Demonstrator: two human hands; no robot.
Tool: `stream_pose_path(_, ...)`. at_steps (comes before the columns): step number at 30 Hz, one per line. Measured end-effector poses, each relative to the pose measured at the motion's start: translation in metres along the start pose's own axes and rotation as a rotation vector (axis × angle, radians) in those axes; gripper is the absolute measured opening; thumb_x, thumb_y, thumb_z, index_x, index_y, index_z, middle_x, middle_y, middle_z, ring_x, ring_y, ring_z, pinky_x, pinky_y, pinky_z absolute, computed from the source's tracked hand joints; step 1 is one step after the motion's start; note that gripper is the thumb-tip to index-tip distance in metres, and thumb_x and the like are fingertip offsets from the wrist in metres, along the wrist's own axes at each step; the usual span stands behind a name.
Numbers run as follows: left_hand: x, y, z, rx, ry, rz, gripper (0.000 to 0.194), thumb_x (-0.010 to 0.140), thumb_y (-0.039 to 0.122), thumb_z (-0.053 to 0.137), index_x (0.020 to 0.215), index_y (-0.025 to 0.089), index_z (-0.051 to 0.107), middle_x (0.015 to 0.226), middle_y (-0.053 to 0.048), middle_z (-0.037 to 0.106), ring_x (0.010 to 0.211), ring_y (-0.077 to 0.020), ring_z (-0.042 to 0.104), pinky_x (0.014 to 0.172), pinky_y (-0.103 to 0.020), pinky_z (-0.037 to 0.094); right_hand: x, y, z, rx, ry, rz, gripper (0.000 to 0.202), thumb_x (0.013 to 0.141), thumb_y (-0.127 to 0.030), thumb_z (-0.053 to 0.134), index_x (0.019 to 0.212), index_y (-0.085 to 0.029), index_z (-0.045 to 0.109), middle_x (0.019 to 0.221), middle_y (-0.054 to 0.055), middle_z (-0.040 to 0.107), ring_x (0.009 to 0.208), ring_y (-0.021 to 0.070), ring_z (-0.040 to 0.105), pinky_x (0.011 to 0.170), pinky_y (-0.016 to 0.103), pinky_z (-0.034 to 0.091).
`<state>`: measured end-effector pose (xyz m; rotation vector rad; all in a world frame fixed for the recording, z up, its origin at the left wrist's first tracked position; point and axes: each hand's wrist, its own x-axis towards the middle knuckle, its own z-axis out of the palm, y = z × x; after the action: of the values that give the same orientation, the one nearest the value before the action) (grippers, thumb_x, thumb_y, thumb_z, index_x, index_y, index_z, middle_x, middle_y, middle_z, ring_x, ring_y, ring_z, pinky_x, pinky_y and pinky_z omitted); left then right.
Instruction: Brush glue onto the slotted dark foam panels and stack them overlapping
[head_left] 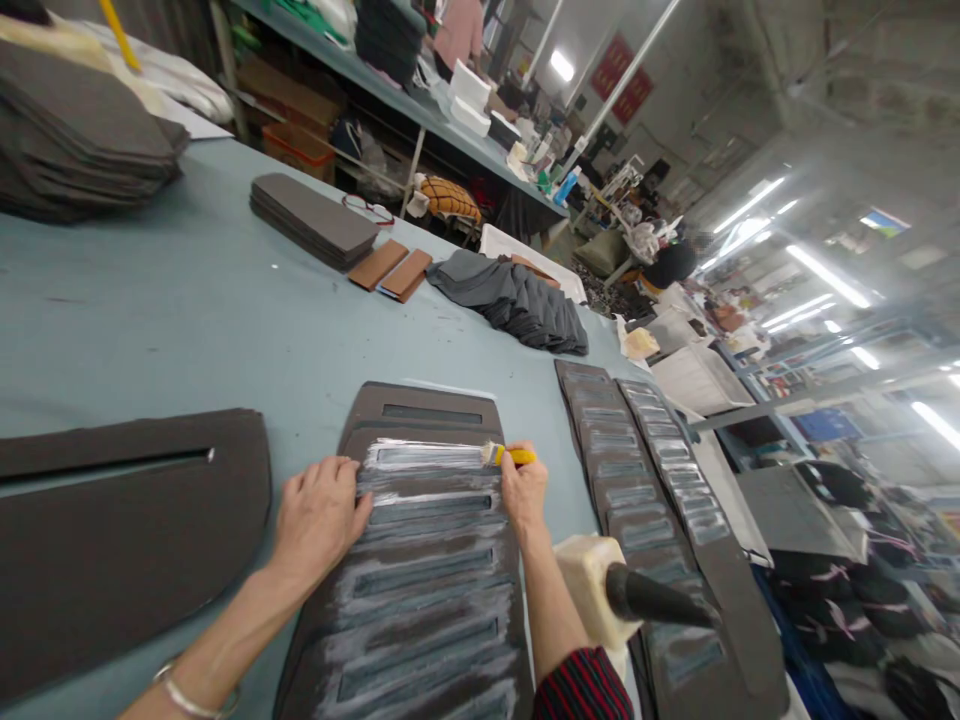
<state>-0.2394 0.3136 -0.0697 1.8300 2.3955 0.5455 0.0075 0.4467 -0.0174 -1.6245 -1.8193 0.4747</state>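
While my left hand (319, 512), fingers close together, rests on the panel (431, 532), my right hand's (523, 492) fingers pinch a brush (516, 456); glasses (367, 208) lie along the counter's (187, 300) far edge.

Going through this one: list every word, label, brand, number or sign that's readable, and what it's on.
None can be read.
Red wall sign: pale marks, too blurred to read.
Colored hanging sheet: too small to make out any text.
Brush and dark-nozzled bottle: no lettering visible.
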Motion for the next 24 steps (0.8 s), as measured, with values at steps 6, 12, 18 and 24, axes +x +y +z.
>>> stream_pose_path(6,0.002,-0.003,0.000,-0.049,-0.019,-0.032,0.031,0.083,0.034,0.048,0.106,0.016,0.056,0.108,-0.012,0.062,0.101,-0.0285,0.053,0.085,-0.042,0.036,-0.001,-0.003,0.000,-0.001,0.025,0.015,0.022,0.079,-0.038,0.049,0.077,-0.020,0.060,0.058,-0.005,0.053,0.054,0.0123,0.046,0.057,0.023,0.035)
stream_pose_path(12,0.029,-0.010,-0.002,-0.162,0.047,-0.123,0.023,0.087,0.033,0.044,0.101,0.021,0.058,0.103,-0.007,0.065,0.098,-0.0259,0.054,0.084,-0.042,0.035,0.009,-0.039,0.022,0.212,-0.043,0.057,0.023,0.078,-0.039,0.053,0.083,-0.018,0.061,0.062,-0.003,0.057,0.055,0.0127,0.051,0.058,0.024,0.040)
stream_pose_path(18,0.058,-0.006,0.002,-0.109,0.057,-0.040,0.029,0.084,0.024,0.047,0.110,0.016,0.055,0.115,-0.013,0.060,0.106,-0.0279,0.052,0.087,-0.042,0.036,0.020,-0.090,0.086,0.359,-0.151,0.002,0.021,0.079,-0.036,0.050,0.084,-0.019,0.060,0.066,-0.002,0.059,0.058,0.0129,0.053,0.059,0.023,0.042)
stream_pose_path(24,0.060,-0.002,0.003,-0.014,0.029,-0.033,0.031,0.082,0.023,0.047,0.109,0.013,0.056,0.112,-0.016,0.060,0.105,-0.0293,0.052,0.089,-0.043,0.036,0.026,-0.101,0.128,0.277,-0.237,-0.098,0.018,0.078,-0.036,0.051,0.080,-0.021,0.061,0.055,-0.006,0.051,0.050,0.0111,0.046,0.054,0.023,0.036)
